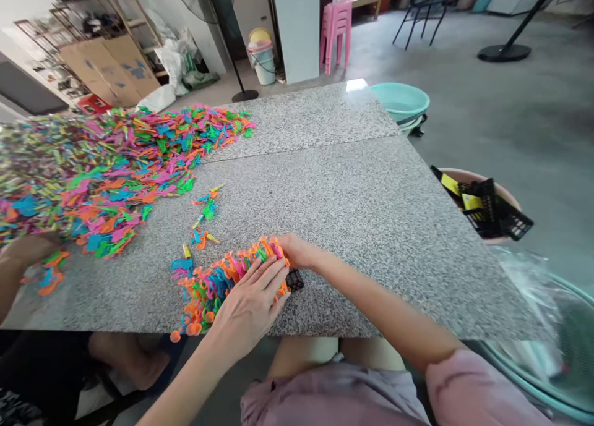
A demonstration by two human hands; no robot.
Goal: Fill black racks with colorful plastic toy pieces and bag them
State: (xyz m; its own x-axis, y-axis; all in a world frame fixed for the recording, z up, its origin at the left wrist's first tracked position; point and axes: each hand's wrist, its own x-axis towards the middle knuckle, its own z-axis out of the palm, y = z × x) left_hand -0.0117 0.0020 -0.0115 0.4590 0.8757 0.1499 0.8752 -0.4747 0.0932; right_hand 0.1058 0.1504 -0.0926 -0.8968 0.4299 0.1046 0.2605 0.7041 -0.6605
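Observation:
A packed row of small colourful plastic toy pieces [223,277], orange, pink, green and blue, lies at the table's near edge. Many have round orange ends that stick out on the left side. My left hand [255,296] lies over the right part of the row, fingers stretched out flat across the pieces. At the row's right end, my right hand [297,251] touches the far side, its fingers mostly hidden behind the pieces. A corner of a black plastic mesh basket [294,280] shows under the right end. Several loose toy pieces [206,211] lie just beyond the row.
A big heap of similar pieces [116,178] covers the left of the speckled granite table [334,178]. Another person's hand [37,248] is beside it. Black baskets [487,206] fill a tub at right; a turquoise basin [401,98] stands past the far right edge.

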